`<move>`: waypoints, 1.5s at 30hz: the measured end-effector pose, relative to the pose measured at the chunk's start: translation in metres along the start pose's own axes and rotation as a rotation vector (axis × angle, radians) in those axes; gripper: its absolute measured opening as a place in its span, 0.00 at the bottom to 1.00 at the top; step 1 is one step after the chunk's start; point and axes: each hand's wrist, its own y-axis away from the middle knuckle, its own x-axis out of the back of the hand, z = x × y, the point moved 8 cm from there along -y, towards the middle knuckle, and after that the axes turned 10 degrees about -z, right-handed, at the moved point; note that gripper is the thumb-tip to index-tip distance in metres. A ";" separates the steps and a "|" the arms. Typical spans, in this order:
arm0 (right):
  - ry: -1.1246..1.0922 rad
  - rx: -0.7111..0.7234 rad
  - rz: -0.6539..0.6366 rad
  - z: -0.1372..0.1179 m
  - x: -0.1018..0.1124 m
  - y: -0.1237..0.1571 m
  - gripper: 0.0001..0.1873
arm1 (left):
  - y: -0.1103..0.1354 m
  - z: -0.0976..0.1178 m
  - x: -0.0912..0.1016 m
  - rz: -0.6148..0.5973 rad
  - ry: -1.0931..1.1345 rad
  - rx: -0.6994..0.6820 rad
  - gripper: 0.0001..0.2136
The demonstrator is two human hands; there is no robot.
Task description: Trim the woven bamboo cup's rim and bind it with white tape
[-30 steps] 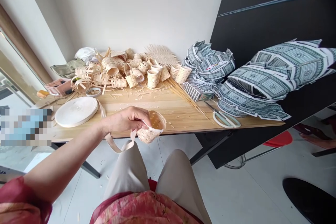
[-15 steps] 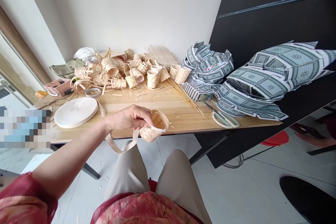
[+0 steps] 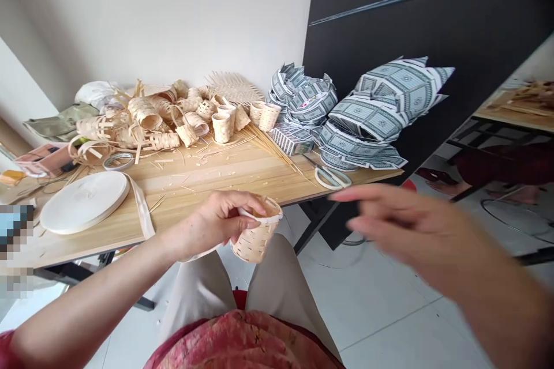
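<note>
My left hand (image 3: 214,220) is closed on the rim of a small woven cup-shaped basket (image 3: 254,242), fingers inside and thumb outside. The basket is held over my lap just off the table's front edge, its mouth tilted slightly. A whitish band runs along its rim. From a large flat roll of whitish ribbon (image 3: 82,207), a ribbon strip (image 3: 142,207) passes over the table edge toward my left hand, partly hidden by my arm. My right hand (image 3: 398,225), blurred, is raised to the right, thumb and index finger apart with nothing visible between them. Scissors (image 3: 332,177) lie close beyond its fingertips.
Several woven cups (image 3: 221,127) and loose weaves (image 3: 147,115) crowd the table's back. Thin strips (image 3: 277,147), a tape ring (image 3: 118,161) and a pink box (image 3: 47,160) lie about. Folded-card shapes (image 3: 367,121) stand at the right by a black panel (image 3: 415,17).
My right hand has come into view from the right. My left hand has turned the basket more upright and lowered it slightly. The view has shifted to the right.
</note>
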 end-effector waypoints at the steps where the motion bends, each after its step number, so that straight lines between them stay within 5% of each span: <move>1: -0.022 0.006 -0.104 -0.005 -0.018 -0.005 0.12 | 0.000 0.002 -0.004 0.023 0.016 -0.016 0.03; 4: -0.082 0.051 -0.361 -0.021 -0.067 -0.021 0.12 | 0.003 0.004 -0.009 0.105 0.048 -0.050 0.04; 8: -0.043 0.080 -0.412 -0.024 -0.091 -0.034 0.10 | 0.007 -0.006 -0.010 0.167 0.062 -0.021 0.08; 16: -0.013 0.040 -0.372 -0.013 -0.082 -0.038 0.10 | 0.004 -0.009 -0.013 0.128 0.018 0.006 0.07; 23: -0.016 0.024 -0.355 -0.007 -0.076 -0.041 0.09 | 0.016 -0.015 0.020 0.295 -0.217 -0.029 0.10; 30: 0.016 0.021 -0.365 -0.008 -0.080 -0.042 0.09 | 0.004 -0.041 0.012 0.178 -0.021 0.036 0.12; 36: 0.068 0.013 -0.317 -0.008 -0.075 -0.042 0.10 | 0.000 -0.033 0.018 0.241 -0.027 -0.023 0.09; 41: 0.165 0.039 -0.294 -0.008 -0.075 -0.040 0.10 | 0.000 -0.038 0.011 0.059 0.106 0.130 0.08; 45: 0.160 0.063 -0.316 -0.011 -0.078 -0.038 0.10 | 0.005 -0.032 0.007 0.028 0.313 0.168 0.13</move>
